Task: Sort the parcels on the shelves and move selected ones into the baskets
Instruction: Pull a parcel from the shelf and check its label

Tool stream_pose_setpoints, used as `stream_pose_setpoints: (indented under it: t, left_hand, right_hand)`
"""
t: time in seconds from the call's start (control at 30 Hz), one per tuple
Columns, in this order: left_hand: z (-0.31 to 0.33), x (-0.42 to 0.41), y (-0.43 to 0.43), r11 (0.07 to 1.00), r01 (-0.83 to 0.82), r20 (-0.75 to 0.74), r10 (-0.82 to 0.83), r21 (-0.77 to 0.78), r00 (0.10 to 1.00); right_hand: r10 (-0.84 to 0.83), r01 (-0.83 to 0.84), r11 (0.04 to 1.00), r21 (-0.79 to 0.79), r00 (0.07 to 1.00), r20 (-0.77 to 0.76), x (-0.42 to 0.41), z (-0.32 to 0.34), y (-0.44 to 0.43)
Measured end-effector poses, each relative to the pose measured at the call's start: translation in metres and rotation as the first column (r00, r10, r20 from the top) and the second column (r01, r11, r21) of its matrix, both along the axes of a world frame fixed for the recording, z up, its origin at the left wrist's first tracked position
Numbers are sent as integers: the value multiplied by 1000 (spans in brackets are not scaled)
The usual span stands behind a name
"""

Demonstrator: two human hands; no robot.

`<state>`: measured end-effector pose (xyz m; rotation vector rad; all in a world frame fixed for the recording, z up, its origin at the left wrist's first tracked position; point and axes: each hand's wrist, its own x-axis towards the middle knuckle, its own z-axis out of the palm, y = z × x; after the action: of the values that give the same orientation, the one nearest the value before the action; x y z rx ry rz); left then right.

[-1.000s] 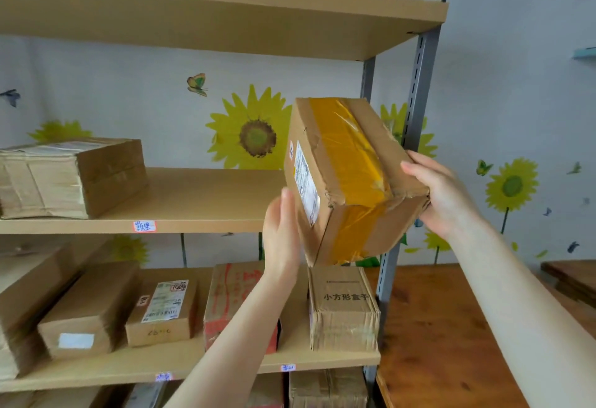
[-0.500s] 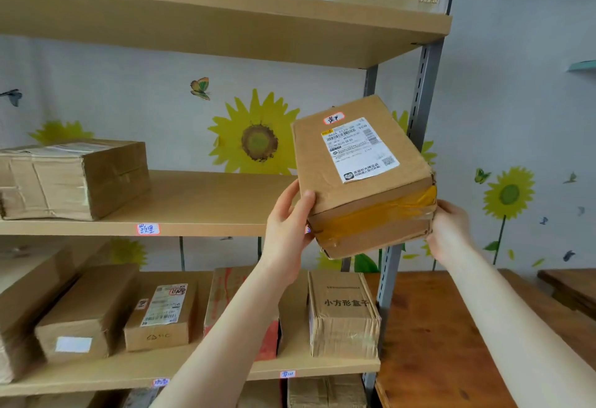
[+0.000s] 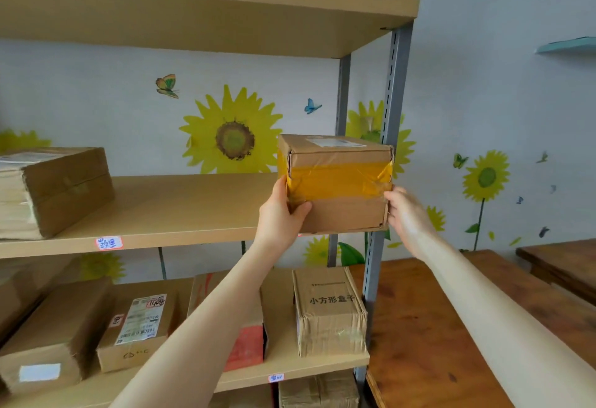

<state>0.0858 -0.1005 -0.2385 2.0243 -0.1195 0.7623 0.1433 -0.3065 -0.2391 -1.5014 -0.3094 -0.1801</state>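
A brown cardboard parcel [image 3: 337, 181] with a band of yellow tape stands upright at the right end of the middle shelf [image 3: 167, 210], its white label facing up. My left hand [image 3: 282, 214] grips its lower left corner. My right hand [image 3: 408, 214] presses against its lower right edge. Whether the parcel's base rests fully on the shelf I cannot tell. No basket is in view.
A large taped box [image 3: 54, 188] lies at the left of the middle shelf. The lower shelf [image 3: 290, 365] carries several parcels, among them a labelled box [image 3: 138, 330] and a small printed carton [image 3: 329, 311]. A grey upright post [image 3: 387, 149] bounds the shelf. A wooden table [image 3: 429, 327] stands to the right.
The parcel was turned from its taped side to label up, then lowered and levelled at the right end of the middle shelf. Both hands stayed on it.
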Motion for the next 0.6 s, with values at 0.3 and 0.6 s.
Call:
stream_pose_setpoints:
  t: [0.3, 0.6]
  left_hand:
    - [1, 52, -23, 996, -84, -54, 82, -27, 995]
    - [-12, 33, -31, 983, -101, 26, 107, -154, 994]
  right_hand:
    - [-173, 183, 967, -176, 982, 73, 41, 2, -2]
    - [-297, 296, 955, 17, 955, 31, 43, -15, -8]
